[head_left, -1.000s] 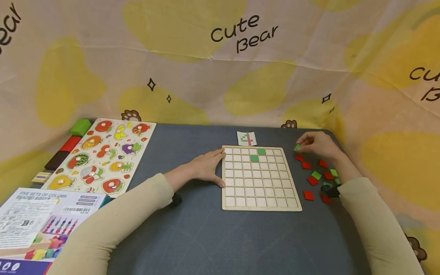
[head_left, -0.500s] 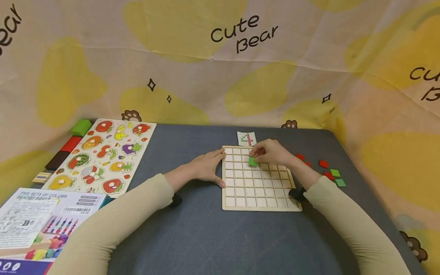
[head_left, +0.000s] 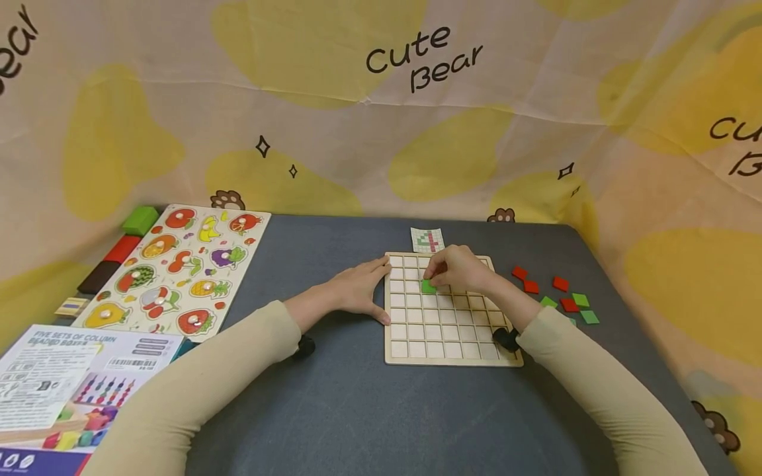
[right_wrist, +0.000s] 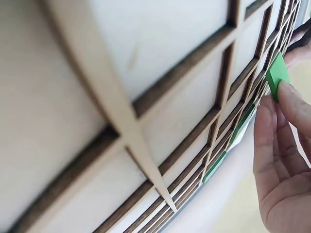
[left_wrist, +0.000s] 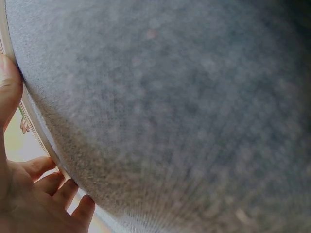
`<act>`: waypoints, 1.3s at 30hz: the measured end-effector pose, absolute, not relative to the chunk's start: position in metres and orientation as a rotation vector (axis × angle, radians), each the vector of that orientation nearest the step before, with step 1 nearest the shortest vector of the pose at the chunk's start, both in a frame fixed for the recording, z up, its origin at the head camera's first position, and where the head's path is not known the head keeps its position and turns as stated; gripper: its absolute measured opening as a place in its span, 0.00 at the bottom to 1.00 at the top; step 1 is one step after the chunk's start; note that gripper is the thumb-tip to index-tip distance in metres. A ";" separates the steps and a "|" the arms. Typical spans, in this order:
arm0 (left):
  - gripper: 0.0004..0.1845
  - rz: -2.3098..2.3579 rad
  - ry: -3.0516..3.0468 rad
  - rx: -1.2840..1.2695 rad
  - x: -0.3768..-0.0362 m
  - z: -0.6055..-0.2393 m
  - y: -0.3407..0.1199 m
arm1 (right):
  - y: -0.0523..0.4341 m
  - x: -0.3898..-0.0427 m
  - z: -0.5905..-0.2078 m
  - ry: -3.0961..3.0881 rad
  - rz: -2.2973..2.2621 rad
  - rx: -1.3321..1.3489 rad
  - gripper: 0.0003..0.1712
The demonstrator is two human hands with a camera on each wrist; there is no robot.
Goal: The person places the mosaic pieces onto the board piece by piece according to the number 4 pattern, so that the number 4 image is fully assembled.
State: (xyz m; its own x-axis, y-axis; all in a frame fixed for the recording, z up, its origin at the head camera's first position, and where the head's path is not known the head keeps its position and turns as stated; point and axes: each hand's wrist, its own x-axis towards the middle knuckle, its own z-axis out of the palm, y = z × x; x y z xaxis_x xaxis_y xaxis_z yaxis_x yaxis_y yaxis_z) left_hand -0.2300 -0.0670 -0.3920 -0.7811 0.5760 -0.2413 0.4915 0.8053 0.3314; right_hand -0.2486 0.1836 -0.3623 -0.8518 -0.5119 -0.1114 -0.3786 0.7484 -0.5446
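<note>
Green tile (head_left: 428, 286) pinched in the right hand (head_left: 457, 268), its grip clamped on the tile's edges, tilted over a cell in the third row left of centre on the wooden grid board (head_left: 452, 355). Left hand (head_left: 357, 289) lies flat, fingers relaxed against the board's left edge. Best to level the tile, square it with the cell walls, then press down. Spare tiles (head_left: 561, 283) lie right on the surface.

Left hand (head_left: 357, 291): fingers straight, lying flat, forearm extended. Right hand (head_left: 458, 270): fingertips pinching, wrist raised, forearm angled inward.
</note>
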 end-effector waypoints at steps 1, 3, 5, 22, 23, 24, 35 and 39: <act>0.62 0.357 2.660 0.811 -0.230 -0.392 -0.067 | 0.183 -0.249 -0.363 2.700 -0.756 -0.696 0.02; 0.62 0.354 2.658 0.811 -0.230 -0.392 -0.067 | 0.183 -0.248 -0.364 2.705 -0.744 -0.700 0.03; 0.62 0.356 2.656 0.813 -0.230 -0.393 -0.067 | 0.184 -0.248 -0.364 2.698 -0.738 -0.716 0.04; 0.62 0.368 2.655 0.819 -0.230 -0.391 -0.070 | 0.272 -0.264 -0.354 2.771 -0.747 -0.564 0.13; 0.62 0.368 2.654 0.820 -0.230 -0.391 -0.070 | 0.284 -0.264 -0.354 2.787 -0.747 -0.505 0.13; 0.62 0.368 2.653 0.823 -0.230 -0.391 -0.070 | 0.297 -0.264 -0.354 2.802 -0.751 -0.449 0.13; 0.61 0.372 2.641 0.837 -0.229 -0.390 -0.069 | 0.413 -0.245 -0.353 2.721 -0.857 -0.266 0.17; 0.61 0.377 2.646 0.839 -0.229 -0.391 -0.069 | 0.435 -0.236 -0.353 2.586 -0.849 -0.221 0.22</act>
State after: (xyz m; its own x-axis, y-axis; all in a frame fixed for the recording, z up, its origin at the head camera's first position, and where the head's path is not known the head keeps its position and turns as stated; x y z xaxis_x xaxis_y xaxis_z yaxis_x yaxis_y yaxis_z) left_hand -0.2292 -0.0690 -0.3912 -0.7685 0.5943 -0.2372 0.5043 0.7907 0.3471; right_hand -0.2364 0.4350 -0.3531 -0.9042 -0.2708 -0.3302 -0.0226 0.8024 -0.5964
